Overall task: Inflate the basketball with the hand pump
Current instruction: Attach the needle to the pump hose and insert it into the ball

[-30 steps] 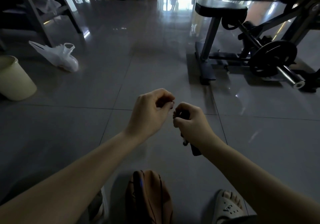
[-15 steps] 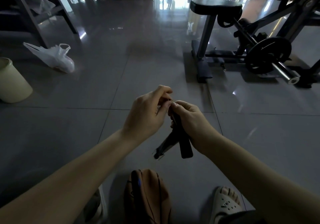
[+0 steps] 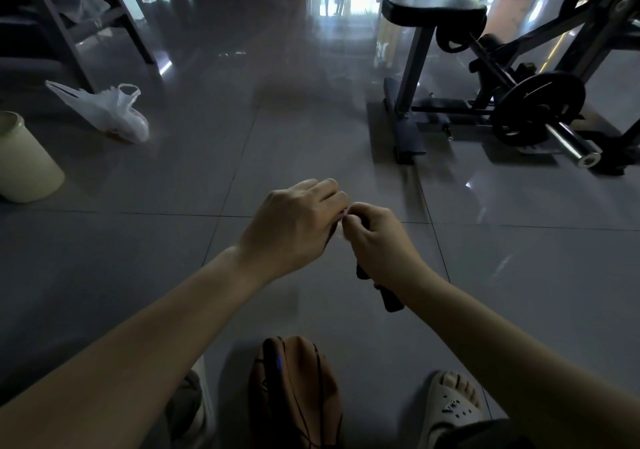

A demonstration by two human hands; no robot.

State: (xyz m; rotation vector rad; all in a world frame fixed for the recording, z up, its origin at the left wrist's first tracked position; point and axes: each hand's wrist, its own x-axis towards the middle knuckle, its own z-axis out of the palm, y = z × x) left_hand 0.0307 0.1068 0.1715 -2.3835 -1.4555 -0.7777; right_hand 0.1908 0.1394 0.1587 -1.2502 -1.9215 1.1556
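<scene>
A black pump (image 3: 391,298) is gripped in the right hand (image 3: 377,240), the fingers being wrapped round its body. Only the lower end of the pump is seen, jutting down and toward the wrist below the hand; the rest is hidden in the fist. The left hand (image 3: 298,226) is held just beside the right, its fingers curled and their tips brought together against the right thumb, at the upper end of the pump. What is pinched there cannot be told, as the spot is covered by the knuckles.

Both hands are held up above the grey tiled floor (image 3: 173,240). The basketball (image 3: 294,389), brown and sagging, is seen on the floor at the bottom edge, well below the hands and apart from the pump, between a pale sandal (image 3: 450,403) on the right and a shoe (image 3: 187,403) on the left.

Further off, a cream bucket (image 3: 24,161) and a white plastic bag (image 3: 107,112) are seen on the left, and a padded bench (image 3: 433,8) with a weight plate (image 3: 538,107) on the right.
</scene>
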